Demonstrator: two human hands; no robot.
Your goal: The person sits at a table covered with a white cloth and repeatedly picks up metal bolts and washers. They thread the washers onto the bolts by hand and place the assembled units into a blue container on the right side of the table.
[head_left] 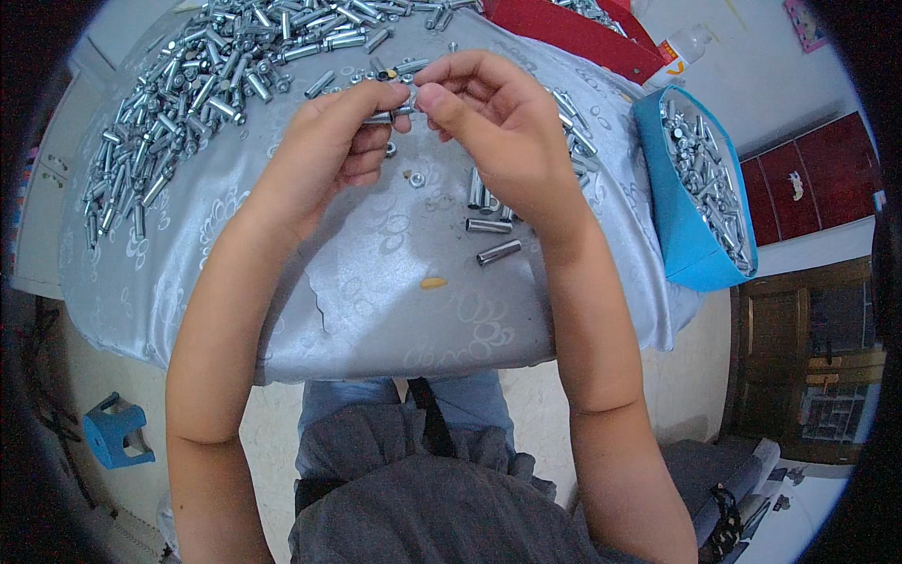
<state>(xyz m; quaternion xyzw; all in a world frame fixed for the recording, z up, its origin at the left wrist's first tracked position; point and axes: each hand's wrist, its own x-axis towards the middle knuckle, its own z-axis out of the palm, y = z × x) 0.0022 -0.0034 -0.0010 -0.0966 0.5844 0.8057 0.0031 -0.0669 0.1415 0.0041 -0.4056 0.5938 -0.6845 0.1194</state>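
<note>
Over the table, my left hand is closed on a shiny metal bolt, pinched between thumb and fingers and partly hidden by them. Close against it, my right hand has thumb and forefinger pressed together at the bolt's end; whatever small part they grip is too hidden to name. Below the hands lies a loose hex nut. Short metal sleeves rest beside my right wrist, some partly covered by it. A large heap of assembled bolts with sleeves spreads across the far left.
A silvery patterned cloth covers the table, with a small yellowish piece on it. At the right edge stands a blue bin full of metal parts. Farther back are a red box and a bottle. A blue stool is lower left.
</note>
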